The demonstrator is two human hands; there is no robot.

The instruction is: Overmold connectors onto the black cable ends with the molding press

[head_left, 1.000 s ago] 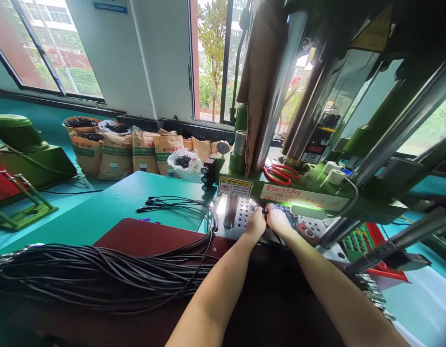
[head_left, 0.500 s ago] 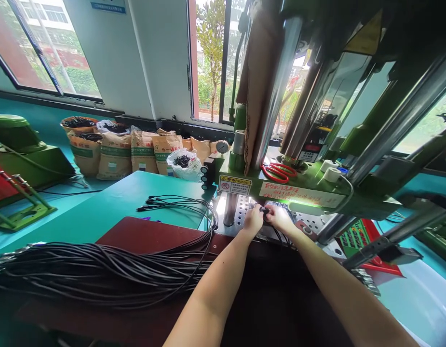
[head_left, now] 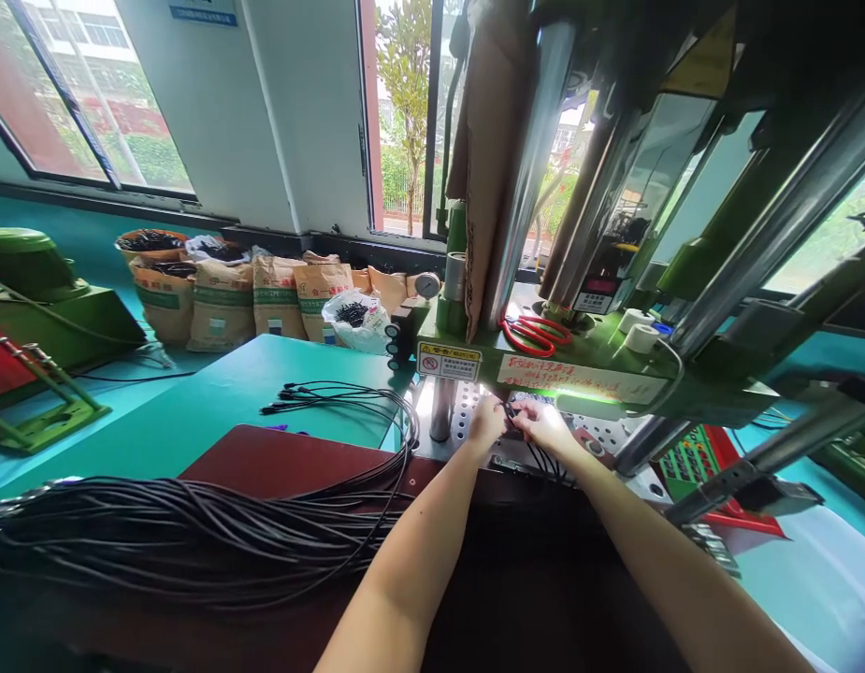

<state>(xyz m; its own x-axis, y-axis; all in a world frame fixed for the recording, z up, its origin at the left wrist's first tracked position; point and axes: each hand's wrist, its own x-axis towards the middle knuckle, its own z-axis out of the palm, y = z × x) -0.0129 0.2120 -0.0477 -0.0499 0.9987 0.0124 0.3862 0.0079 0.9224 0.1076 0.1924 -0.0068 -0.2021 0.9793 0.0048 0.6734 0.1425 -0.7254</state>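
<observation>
Under the press, my left hand (head_left: pixel 487 422) and my right hand (head_left: pixel 542 425) meet close together above the perforated metal bed. Both are closed, fingertips pinching a small black cable end (head_left: pixel 510 410) between them; its exact shape is mostly covered by the fingers. Several black cables (head_left: pixel 546 460) hang down over the front edge of the bed, below my right hand. To the left, a thick bundle of black cables (head_left: pixel 214 523) lies across the dark red board (head_left: pixel 278 451). More cables with black connector ends (head_left: pixel 320 394) rest on the green table (head_left: pixel 256 374).
The green press (head_left: pixel 467 329), with its chrome columns (head_left: pixel 534 168), stands right over my hands. Red-handled scissors (head_left: pixel 534 335) lie on its plate. A red tray (head_left: pixel 737 486) is at the right. Paper sacks (head_left: pixel 222 304) line the wall behind the table.
My hands have shifted slightly, with the black piece between them now turned and less exposed. The whole view has moved a little. Cables on the table stay put.
</observation>
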